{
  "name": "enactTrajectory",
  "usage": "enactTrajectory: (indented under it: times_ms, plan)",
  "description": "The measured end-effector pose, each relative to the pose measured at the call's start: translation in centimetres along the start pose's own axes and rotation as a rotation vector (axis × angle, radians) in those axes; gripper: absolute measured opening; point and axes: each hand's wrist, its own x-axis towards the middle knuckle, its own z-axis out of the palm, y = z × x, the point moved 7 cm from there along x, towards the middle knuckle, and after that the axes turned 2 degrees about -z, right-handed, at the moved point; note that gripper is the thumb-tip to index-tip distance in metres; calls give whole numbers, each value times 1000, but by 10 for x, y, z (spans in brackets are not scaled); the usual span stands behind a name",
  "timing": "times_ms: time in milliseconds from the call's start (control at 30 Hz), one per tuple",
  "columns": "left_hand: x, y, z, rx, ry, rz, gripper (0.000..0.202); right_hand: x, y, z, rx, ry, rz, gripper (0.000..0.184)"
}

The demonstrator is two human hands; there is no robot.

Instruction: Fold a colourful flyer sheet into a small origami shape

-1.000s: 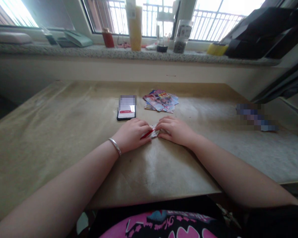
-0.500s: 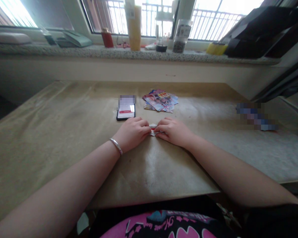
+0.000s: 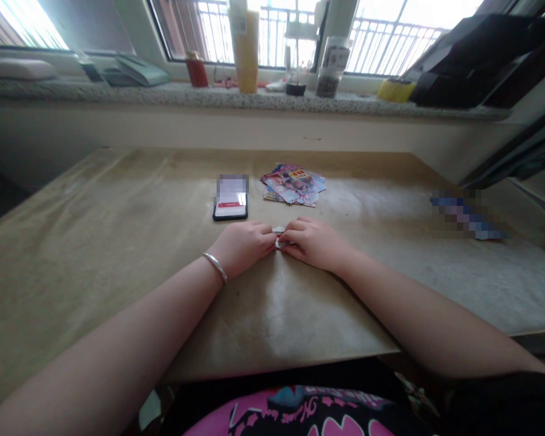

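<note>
Both hands meet at the middle of the table over a small piece of folded paper (image 3: 278, 230), white with a bit of red. My left hand (image 3: 247, 242), with a silver bangle at the wrist, pinches its left side. My right hand (image 3: 311, 241) has its fingers closed on the right side. Most of the paper is hidden under the fingers. Just beyond my left hand lies a phone (image 3: 231, 203) with its screen lit. Past my right hand rests a fanned pile of colourful printed leaflets (image 3: 293, 183).
The table (image 3: 118, 242) has a tan cover. A blurred bluish item (image 3: 467, 217) lies at its right side. Behind stands a stone windowsill (image 3: 172, 95) with a red jar (image 3: 195, 69), a tall yellow container (image 3: 246, 51), clear jars (image 3: 329, 69) and a black bag (image 3: 463, 60).
The hands have drawn slightly closer together, and less of the folded paper shows between the fingers. The phone and the leaflets have stayed put.
</note>
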Motion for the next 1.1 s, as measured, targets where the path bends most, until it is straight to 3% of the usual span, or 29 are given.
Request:
enactTrajectory:
  times_ms: [400, 767, 1100]
  plan:
    - [0, -1, -2, 28, 30, -8, 19, 2, -5, 0, -27, -15, 40, 21]
    - [-4, -6, -4, -39, -57, -60, 24, 7, -8, 5, -100, -47, 104, 22]
    - [-10, -6, -4, -139, -97, -45, 26, 6, 2, 5, 118, -6, 199, 18]
